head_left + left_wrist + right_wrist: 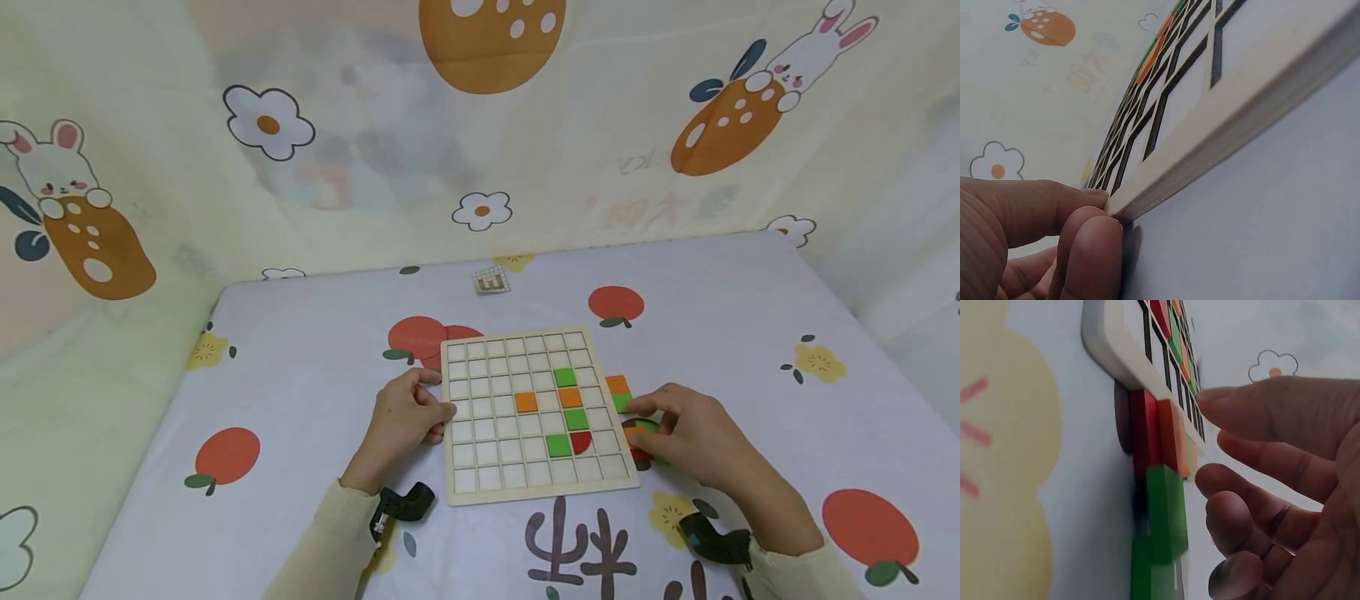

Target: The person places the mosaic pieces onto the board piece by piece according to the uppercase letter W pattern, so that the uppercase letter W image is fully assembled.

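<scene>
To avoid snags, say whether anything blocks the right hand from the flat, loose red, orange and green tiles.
Nothing visible does: the right hand is at the tiles, beside the pale wooden grid board.

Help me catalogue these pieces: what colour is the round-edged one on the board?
The round-edged piece is red, seen best in the head view.

cream backdrop (390, 225): cartoon-printed, behind and alongside | pale tablecloth (315, 358): fruit-printed | light: soft
</scene>
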Demonstrator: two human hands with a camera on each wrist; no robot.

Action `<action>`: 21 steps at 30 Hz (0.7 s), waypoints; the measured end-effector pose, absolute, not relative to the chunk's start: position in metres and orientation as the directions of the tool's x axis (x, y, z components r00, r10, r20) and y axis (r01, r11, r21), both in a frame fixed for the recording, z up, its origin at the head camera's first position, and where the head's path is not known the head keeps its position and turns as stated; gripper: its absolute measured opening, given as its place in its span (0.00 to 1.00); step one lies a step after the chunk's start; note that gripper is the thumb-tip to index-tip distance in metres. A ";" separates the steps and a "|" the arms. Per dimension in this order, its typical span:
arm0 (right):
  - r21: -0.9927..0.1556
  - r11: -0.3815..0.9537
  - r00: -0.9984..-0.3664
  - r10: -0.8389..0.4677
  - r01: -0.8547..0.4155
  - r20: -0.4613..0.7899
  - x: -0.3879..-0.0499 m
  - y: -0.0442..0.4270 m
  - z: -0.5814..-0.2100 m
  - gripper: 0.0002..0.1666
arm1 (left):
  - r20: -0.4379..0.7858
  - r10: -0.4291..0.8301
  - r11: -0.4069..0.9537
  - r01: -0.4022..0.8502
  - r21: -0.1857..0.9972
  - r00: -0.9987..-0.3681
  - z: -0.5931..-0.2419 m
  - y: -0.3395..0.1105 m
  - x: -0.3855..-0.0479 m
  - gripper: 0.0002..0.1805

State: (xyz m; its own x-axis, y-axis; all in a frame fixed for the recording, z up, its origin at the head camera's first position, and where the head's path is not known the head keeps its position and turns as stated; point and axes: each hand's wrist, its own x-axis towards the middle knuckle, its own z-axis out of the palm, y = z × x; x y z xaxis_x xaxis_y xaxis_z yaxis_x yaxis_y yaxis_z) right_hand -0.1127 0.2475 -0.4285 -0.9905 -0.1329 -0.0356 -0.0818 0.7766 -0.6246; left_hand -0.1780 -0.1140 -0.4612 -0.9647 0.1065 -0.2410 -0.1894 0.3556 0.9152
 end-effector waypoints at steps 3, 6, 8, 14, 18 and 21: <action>-0.618 0.779 -0.987 -0.160 -0.107 -0.030 -0.110 0.252 -0.431 0.20 | -0.238 0.112 0.354 -0.185 0.917 -0.965 -0.461 -0.114 -0.177 0.24; -0.620 0.776 -0.982 -0.182 -0.116 -0.044 -0.110 0.253 -0.432 0.22 | -0.235 0.109 0.354 -0.183 0.917 -0.966 -0.462 -0.114 -0.177 0.24; -0.619 0.776 -0.980 -0.193 -0.121 -0.051 -0.110 0.253 -0.432 0.22 | -0.234 0.106 0.354 -0.183 0.917 -0.966 -0.462 -0.114 -0.177 0.24; -0.608 0.786 -0.980 -0.188 -0.111 -0.065 -0.112 0.249 -0.432 0.21 | -0.244 0.097 0.357 -0.195 0.913 -0.965 -0.463 -0.116 -0.178 0.24; -0.603 0.793 -0.981 -0.174 -0.087 -0.088 -0.111 0.248 -0.432 0.21 | -0.253 0.090 0.360 -0.205 0.910 -0.963 -0.462 -0.115 -0.177 0.25; -0.597 0.798 -0.980 -0.172 -0.080 -0.099 -0.109 0.250 -0.432 0.21 | -0.255 0.092 0.360 -0.206 0.910 -0.963 -0.461 -0.114 -0.177 0.25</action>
